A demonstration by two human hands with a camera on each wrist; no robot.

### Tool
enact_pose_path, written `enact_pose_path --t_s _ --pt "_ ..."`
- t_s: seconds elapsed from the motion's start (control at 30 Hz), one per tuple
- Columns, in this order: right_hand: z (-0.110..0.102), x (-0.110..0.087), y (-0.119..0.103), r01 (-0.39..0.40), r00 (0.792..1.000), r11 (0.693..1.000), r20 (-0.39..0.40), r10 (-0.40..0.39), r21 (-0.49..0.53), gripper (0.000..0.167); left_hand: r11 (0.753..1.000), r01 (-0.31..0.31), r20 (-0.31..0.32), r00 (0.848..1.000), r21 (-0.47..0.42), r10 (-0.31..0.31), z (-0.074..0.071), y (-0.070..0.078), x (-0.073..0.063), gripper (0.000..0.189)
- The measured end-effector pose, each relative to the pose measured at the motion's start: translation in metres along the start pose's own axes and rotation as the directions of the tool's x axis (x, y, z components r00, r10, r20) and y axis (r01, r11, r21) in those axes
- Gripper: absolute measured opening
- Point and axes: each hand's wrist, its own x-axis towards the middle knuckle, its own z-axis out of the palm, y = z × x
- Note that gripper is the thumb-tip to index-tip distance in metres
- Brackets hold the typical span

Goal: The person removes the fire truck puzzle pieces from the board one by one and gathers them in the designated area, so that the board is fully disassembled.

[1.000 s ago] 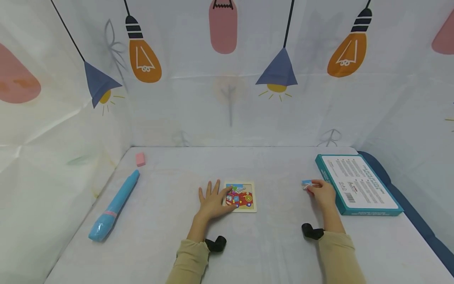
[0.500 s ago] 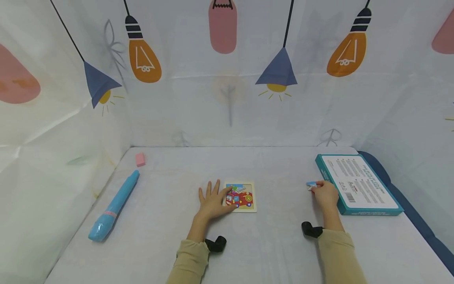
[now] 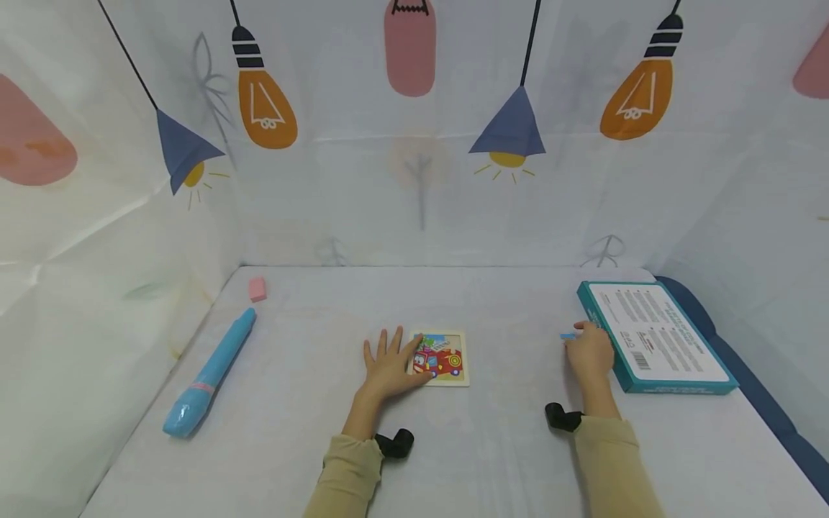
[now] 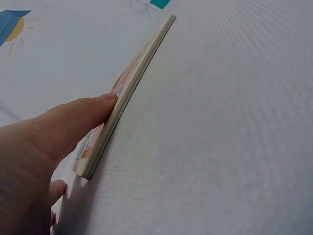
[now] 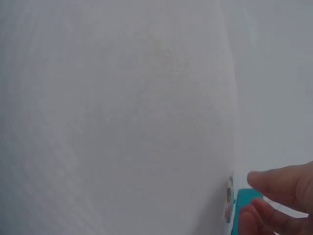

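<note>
A small square wooden jigsaw puzzle [image 3: 448, 361] with a red fire-truck-like picture lies flat in the middle of the table. My left hand [image 3: 387, 368] spreads its fingers at the puzzle's left side, index finger and thumb over its surface. In the left wrist view the thumb [image 4: 93, 110] presses at the edge of the board. On the right, a small puzzle piece [image 5: 229, 199] with a blue part lies on the table. My right hand [image 3: 590, 354] hovers beside it, mostly covering it in the head view. In the right wrist view its fingertips are apart from the piece.
A teal and white box [image 3: 657, 334] lies right beside the right hand. At the far left are a pink block [image 3: 257, 289] and a long blue wrapped object [image 3: 210, 374]. A printed white curtain [image 3: 356, 187] closes off the back and sides.
Earlier my right hand pinched the puzzle piece and drew it slightly right. Now its fingers have let go, and the piece lies under them. My left hand and the puzzle stay put.
</note>
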Motion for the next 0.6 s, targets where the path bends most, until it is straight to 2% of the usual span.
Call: enact_pose_path --t_s 0.33,0.6 --pt "0.011 -0.018 -0.027 0.072 0.996 0.988 0.035 -0.077 0.137 0.034 1.000 0.006 0.004 1.000 0.006 -0.006 0.004 -0.001 0.001 0.078" --pt "0.025 -0.028 -0.049 0.163 0.984 0.962 0.036 -0.175 0.221 0.033 1.000 0.012 -0.008 1.000 0.006 -0.012 0.005 -0.002 0.002 0.078"
